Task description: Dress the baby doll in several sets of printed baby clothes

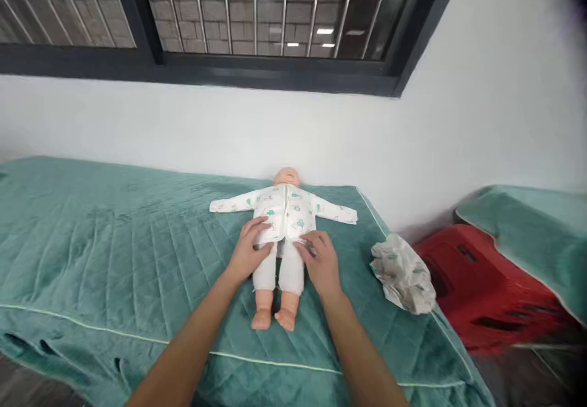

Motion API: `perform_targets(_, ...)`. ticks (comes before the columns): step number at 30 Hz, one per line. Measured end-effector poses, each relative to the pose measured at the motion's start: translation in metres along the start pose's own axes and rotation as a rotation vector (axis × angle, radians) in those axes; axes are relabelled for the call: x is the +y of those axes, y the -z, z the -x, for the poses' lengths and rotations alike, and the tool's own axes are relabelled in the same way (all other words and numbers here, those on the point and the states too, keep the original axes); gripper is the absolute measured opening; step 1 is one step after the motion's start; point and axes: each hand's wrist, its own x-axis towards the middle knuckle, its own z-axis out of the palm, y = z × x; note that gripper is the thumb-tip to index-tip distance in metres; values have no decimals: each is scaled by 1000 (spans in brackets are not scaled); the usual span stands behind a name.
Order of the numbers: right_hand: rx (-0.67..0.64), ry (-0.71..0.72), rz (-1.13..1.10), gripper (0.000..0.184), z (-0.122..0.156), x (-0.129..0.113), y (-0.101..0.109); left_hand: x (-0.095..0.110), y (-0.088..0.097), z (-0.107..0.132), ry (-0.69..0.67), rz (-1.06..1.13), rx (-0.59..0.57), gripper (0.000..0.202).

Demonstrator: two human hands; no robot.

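Observation:
A baby doll (287,176) lies face up with its head toward the wall and its arms spread wide. It wears a white printed jacket (270,211) and white trousers (291,269), with its feet bare. My left hand (250,249) rests at the jacket's lower left edge, fingers and thumb apart. On the other side, my right hand (322,260) touches the lower right edge, its thumb near the trouser waist and apart from the fingers. Between both hands the jacket hem shows, and the parts under my fingertips are hidden.
Green quilted cover (137,242) spreads over the bed. A crumpled white printed cloth (403,274) lies near its right edge. Beyond that edge stands a red plastic piece (486,278), partly under another green cover (527,223). A white wall (183,126) and a barred window (270,22) are behind.

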Motion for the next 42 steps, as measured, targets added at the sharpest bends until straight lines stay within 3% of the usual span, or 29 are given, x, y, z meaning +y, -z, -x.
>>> perform_targets(5,68,-157,-103,21,3,9,1,-2,-1,0,57,-16,47,12)
perform_targets(12,282,-522,-641,31,1,16,2,0,2,1,90,59,51,14)
perform_targets(16,487,-649,-916,32,-4,10,11,2,2,1,62,24,18,38)
perform_targets(21,545,-714,-1004,34,-6,5,16,-1,1,-1,95,-21,97,23)
perform_targets(24,521,-695,-967,32,-5,4,16,-3,2,-3,131,-20,161,13)
perform_targets(27,517,-695,-918,30,-5,5,16,-5,4,-4,268,68,261,20)
perform_targets(30,555,-687,-842,29,1,5,16,-8,10,-1,439,206,485,25)
perform_targets(32,573,-675,-810,31,11,4,15,-10,13,2,482,250,630,26)
perform_targets(35,445,-664,-737,38,38,-3,19,-10,18,7,504,229,739,28)
perform_targets(37,245,-597,-563,39,57,-9,30,-9,20,10,508,205,774,29)
perform_targets(40,1,-322,-43,40,73,-9,67,-7,20,12,480,160,769,28)
perform_targets(42,17,-95,328,42,74,0,102,-8,19,12,461,131,746,25)
